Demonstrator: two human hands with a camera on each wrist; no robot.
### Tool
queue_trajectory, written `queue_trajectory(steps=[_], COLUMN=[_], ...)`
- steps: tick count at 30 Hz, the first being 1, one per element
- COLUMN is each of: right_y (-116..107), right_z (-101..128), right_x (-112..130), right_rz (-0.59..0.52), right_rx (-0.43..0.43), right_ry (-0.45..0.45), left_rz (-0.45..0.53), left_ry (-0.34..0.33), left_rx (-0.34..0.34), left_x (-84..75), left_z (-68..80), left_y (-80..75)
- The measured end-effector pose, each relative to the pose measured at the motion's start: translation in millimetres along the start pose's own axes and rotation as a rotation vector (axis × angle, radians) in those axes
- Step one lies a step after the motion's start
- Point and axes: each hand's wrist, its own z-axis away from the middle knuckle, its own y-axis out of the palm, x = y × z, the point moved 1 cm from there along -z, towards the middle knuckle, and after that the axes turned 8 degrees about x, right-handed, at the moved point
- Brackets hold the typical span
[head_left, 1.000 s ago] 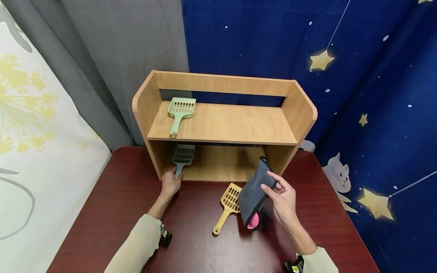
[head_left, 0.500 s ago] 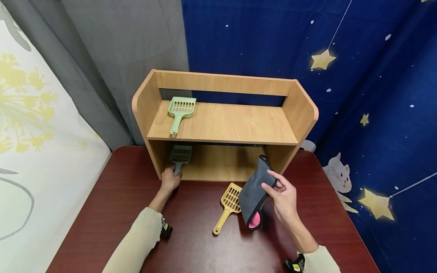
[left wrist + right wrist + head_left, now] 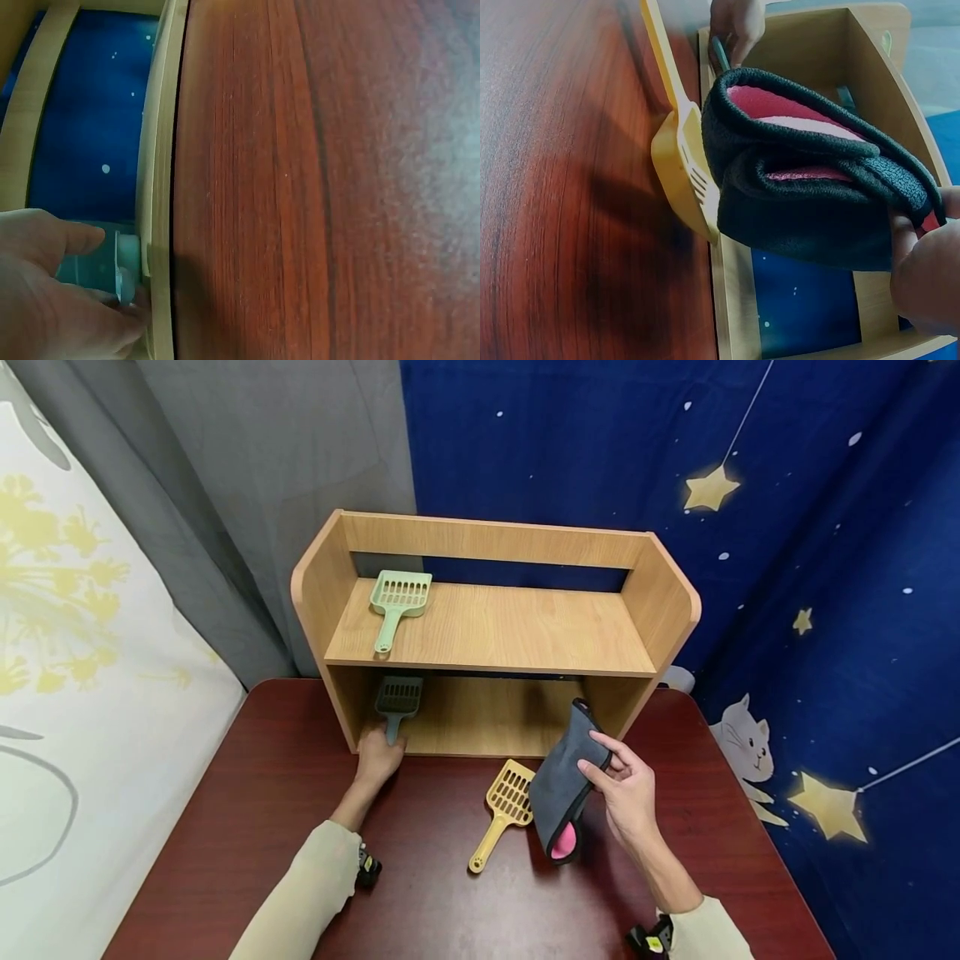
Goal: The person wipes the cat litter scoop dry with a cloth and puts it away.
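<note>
1. The grey litter scoop [image 3: 397, 702] lies in the lower compartment of the wooden shelf unit [image 3: 675, 602], at its left end, slotted head towards the back and handle pointing out to the front edge.
2. The left hand [image 3: 377, 757] sits at that front edge with its fingers curled around the scoop's handle; the left wrist view shows the thumb and fingers [image 3: 82, 238] closed on the handle end [image 3: 124, 262] right at the shelf's edge.
3. The right hand [image 3: 628, 793] is raised above the table in front of the shelf's right half, well apart from the left hand. Its fingers and thumb pinch the upper edge of a folded grey cloth with a pink lining [image 3: 561, 785], which hangs down from the grip.
4. In the right wrist view the cloth [image 3: 810, 187] is bunched in folds, pink showing inside, and only the fingertips [image 3: 922, 277] holding it appear.
5. A yellow litter scoop [image 3: 501, 810] lies flat on the dark red table [image 3: 225, 827], just beside the hanging cloth, its handle pointing towards the person.
6. A green litter scoop [image 3: 396, 603] rests on the upper shelf at its left end, directly above the grey one.
7. Behind the shelf hang a grey curtain [image 3: 262, 468] and a blue star-patterned backdrop [image 3: 585, 443].
</note>
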Motion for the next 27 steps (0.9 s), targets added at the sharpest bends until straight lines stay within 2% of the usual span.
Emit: queue_trajectory(steps=[2, 5, 10, 14, 17, 21, 27], right_y=[-0.2, -0.6, -3.1, -7.2, -11.3, -17.2, -24.7], right_z=[-0.7, -1.5, -2.5, -3.5, -3.6, -3.8, -3.9], right_x=[0.2, 0.6, 2.1, 2.8, 3.0, 3.1, 4.2], right_rz=[0.003, 0.006, 0.021, 0.042, 0.046, 0.049, 0.067], right_rx=[0.004, 0.017, 0.044, 0.065, 0.067, 0.057, 0.042], right_ry=[0.0, 0.001, -0.011, -0.02, -0.025, -0.04, -0.047], left_rz=[0.01, -0.035, -0.152, -0.165, -0.139, -0.094, -0.081], left_ry=[0.001, 0.029, 0.161, 0.249, 0.27, 0.264, 0.256], left_rx=[0.0, -0.032, -0.083, -0.079, -0.032, 0.082, 0.206], left_x=[-11.0, -24.8, -51.0, -70.5, -83.8, -97.1, -108.2], left_z=[6.0, 16.0, 34.0, 46.1, 57.3, 73.3, 94.5], left_y=[-3.2, -3.6, 0.7, 5.9, 10.9, 23.1, 46.6])
